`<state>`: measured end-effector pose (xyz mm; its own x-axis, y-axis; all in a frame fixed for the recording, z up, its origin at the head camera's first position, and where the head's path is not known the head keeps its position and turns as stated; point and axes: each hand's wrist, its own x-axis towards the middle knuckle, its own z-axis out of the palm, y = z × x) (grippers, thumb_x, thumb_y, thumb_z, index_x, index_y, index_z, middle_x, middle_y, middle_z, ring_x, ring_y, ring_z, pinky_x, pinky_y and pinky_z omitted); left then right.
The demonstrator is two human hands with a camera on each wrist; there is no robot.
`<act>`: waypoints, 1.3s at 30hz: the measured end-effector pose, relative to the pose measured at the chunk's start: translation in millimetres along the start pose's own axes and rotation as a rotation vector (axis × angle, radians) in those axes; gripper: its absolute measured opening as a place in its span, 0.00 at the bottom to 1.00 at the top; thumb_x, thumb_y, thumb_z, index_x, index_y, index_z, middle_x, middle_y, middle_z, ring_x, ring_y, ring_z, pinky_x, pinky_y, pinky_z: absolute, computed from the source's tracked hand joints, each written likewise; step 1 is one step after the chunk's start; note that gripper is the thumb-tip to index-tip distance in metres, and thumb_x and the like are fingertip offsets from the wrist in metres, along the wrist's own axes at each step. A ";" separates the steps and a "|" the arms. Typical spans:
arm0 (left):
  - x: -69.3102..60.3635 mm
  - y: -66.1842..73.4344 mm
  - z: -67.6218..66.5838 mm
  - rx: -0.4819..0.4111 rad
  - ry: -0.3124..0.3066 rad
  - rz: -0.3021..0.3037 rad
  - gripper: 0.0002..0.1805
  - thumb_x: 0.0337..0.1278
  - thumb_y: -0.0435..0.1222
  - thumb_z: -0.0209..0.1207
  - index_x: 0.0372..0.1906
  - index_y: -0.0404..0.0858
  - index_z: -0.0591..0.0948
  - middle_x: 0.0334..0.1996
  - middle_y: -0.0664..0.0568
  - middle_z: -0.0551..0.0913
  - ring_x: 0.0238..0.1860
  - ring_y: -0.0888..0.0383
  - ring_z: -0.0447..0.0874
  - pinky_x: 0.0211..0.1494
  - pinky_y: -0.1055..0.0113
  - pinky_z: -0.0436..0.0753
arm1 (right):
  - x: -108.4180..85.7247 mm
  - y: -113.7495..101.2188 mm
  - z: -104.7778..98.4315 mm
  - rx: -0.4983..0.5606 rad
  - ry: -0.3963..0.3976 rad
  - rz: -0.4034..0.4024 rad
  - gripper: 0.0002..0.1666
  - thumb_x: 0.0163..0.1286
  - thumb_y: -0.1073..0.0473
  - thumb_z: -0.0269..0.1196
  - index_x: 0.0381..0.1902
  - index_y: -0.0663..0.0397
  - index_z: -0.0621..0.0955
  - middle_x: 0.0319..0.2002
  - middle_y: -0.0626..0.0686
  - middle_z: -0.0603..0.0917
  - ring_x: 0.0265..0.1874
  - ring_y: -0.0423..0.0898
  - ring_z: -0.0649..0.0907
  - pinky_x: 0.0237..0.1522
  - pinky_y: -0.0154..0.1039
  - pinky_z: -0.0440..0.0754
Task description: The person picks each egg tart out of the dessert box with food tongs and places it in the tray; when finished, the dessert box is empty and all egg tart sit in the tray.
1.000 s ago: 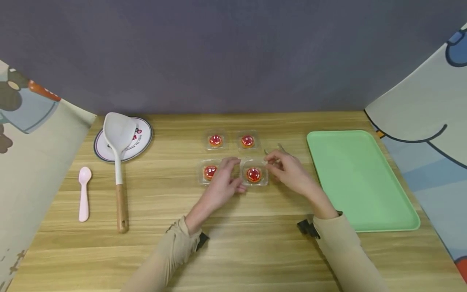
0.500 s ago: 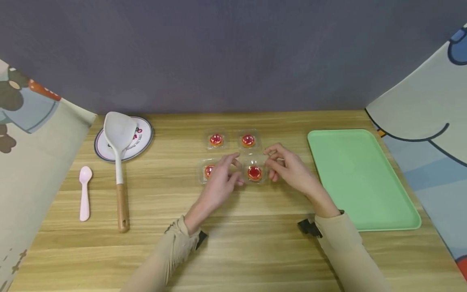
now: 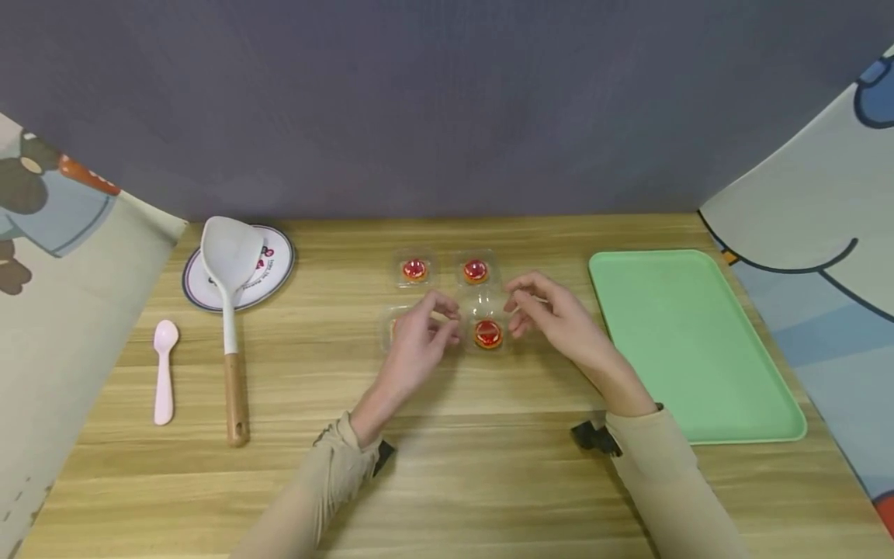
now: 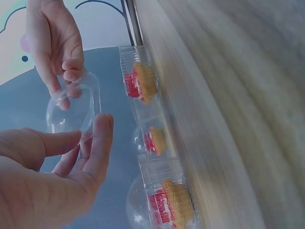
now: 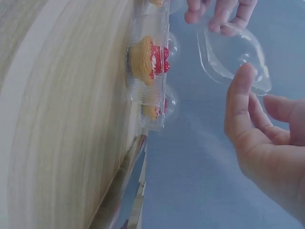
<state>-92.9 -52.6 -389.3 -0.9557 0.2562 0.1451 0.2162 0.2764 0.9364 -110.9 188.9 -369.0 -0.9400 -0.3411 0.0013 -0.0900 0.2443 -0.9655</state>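
A clear domed plastic lid [image 3: 483, 301] is held up between both hands, above a tartlet [image 3: 488, 335] with a red topping in its clear tray. My left hand [image 3: 415, 334] pinches the lid's near side between thumb and fingers, best seen in the left wrist view. On the opposite side, my right hand [image 3: 562, 322] pinches the edge with thumb and fingertips, as the right wrist view shows. Left of it, another boxed tartlet [image 3: 395, 326] is mostly hidden by my left hand. Two more boxed tartlets stand behind, one at left [image 3: 414, 270] and one at right [image 3: 476, 270].
To the right lies a green tray [image 3: 691, 341]. At the left, a white spatula [image 3: 233, 256] with a wooden handle rests across a patterned plate [image 3: 279, 268], beside a pink spoon [image 3: 163, 373]. A shiny metal strip [image 5: 138, 191] shows low in the right wrist view.
The lid has risen off the front right tartlet's tray, with both hands moving up slightly. My right hand now covers the metal tips seen behind it earlier.
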 end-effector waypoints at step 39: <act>-0.8 -0.8 -5.7 -0.207 0.080 -0.075 0.19 0.72 0.24 0.63 0.65 0.26 0.81 0.48 0.35 0.87 0.38 0.35 0.92 0.41 0.49 0.93 | -1.4 -2.1 6.7 -0.039 0.118 0.049 0.25 0.78 0.70 0.65 0.69 0.72 0.76 0.62 0.68 0.81 0.44 0.56 0.89 0.48 0.35 0.91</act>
<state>-93.5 -58.3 -388.3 -0.9822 0.1652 0.0894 0.1059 0.0938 0.9899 -107.3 182.8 -368.7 -0.9756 -0.2192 -0.0130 -0.0533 0.2937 -0.9544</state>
